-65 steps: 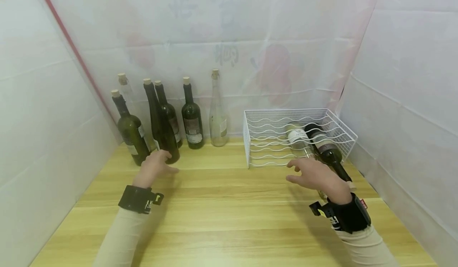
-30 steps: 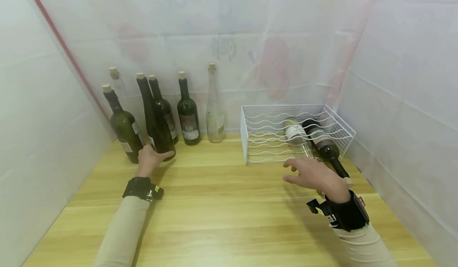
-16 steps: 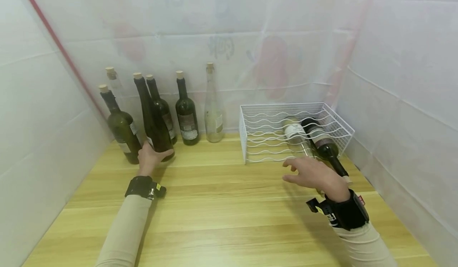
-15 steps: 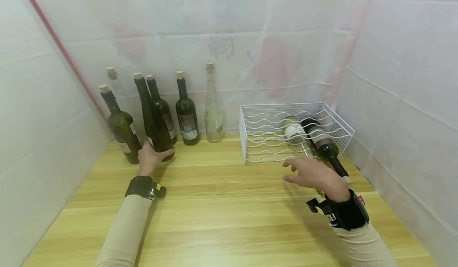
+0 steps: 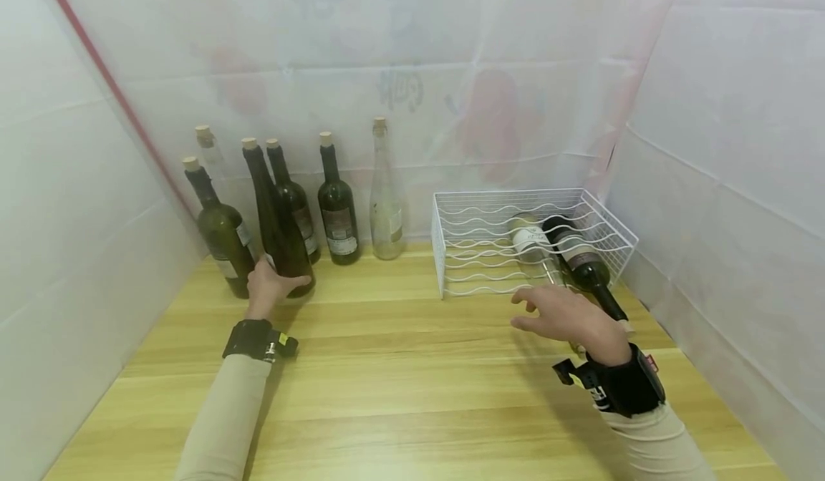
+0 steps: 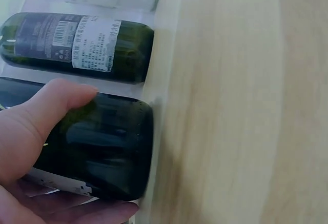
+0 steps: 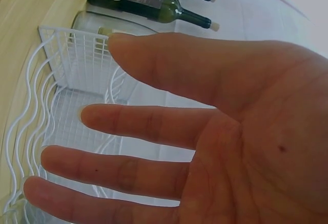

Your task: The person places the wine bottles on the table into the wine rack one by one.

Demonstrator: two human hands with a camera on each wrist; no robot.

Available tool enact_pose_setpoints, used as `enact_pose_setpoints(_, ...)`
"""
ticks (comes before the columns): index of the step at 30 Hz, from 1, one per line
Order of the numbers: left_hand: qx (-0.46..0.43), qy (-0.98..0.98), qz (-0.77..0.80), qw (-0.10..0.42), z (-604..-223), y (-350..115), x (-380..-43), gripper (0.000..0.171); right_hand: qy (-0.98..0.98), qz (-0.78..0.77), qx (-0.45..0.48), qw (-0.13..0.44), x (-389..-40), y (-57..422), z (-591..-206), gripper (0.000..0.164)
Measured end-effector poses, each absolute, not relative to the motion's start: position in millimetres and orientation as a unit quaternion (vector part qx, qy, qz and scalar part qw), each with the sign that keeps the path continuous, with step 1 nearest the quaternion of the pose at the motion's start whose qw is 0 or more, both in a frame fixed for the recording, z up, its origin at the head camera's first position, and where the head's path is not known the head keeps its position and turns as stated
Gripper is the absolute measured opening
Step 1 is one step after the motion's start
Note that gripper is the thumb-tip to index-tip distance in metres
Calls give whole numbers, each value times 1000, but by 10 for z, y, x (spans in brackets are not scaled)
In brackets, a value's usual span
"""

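Around the lower part of a tall dark green wine bottle [image 5: 282, 230] my left hand [image 5: 267, 285] is placed; the bottle stands upright on the table, corked. In the left wrist view the thumb [image 6: 61, 98] lies along one side of that bottle and the fingers [image 6: 77, 208] curl round the other. My right hand [image 5: 570, 316] hovers with spread, relaxed fingers before the white wire wine rack [image 5: 477, 291], holding nothing. Inside the rack lie a clear bottle [image 5: 531, 241] and a dark bottle [image 5: 583, 259], necks toward me; the hand partly hides the clear one's neck.
Left of the held bottle stands a green bottle [image 5: 222, 234], with a clear corked bottle [image 5: 208, 141] behind it. To the right are two more dark bottles, one [image 5: 338, 216] labelled, and a clear bottle [image 5: 387, 216]. White sheeting [image 5: 412, 37] encloses the wooden table [image 5: 387, 395].
My left hand has reached forward from in front of the tall dark bottle to grip its lower part. Over the last second it stays there. My right hand hardly moves; the view shifts slightly.
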State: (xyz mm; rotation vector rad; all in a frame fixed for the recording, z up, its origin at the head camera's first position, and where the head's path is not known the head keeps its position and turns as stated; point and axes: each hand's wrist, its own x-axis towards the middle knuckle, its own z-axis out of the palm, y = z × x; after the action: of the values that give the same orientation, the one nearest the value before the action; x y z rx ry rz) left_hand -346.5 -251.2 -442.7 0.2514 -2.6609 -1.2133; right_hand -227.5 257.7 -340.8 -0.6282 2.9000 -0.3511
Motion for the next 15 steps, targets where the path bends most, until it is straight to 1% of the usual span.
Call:
enact_pose_setpoints(2,79,-900,-418,95,-4411,-2530,-3454,85,967,-119,-209,78,-2273,2572,-3399,42)
enact_pose_setpoints(4,79,-896,-429,83,-4401,-2545,-3455,97,967,-118,-212,79,-2274,2573,-3393,42)
enact_pose_setpoints(6,80,-891,-440,74,-4403,-2552,-3471,113,967,-119,-210,82,-2272,2574,-3388,42)
enact_pose_setpoints(8,83,-891,-439,76,-4421,-2549,-3482,123,967,-120,-208,86,-2266,2581,-3396,42)
enact_pose_setpoints(13,91,-894,-426,103,-4455,-2533,-3491,110,966,-120,-211,85,-2261,2591,-3425,42)
enact_pose_setpoints(15,94,-893,-426,107,-4446,-2528,-3503,108,966,-120,-214,78,-2263,2592,-3428,41)
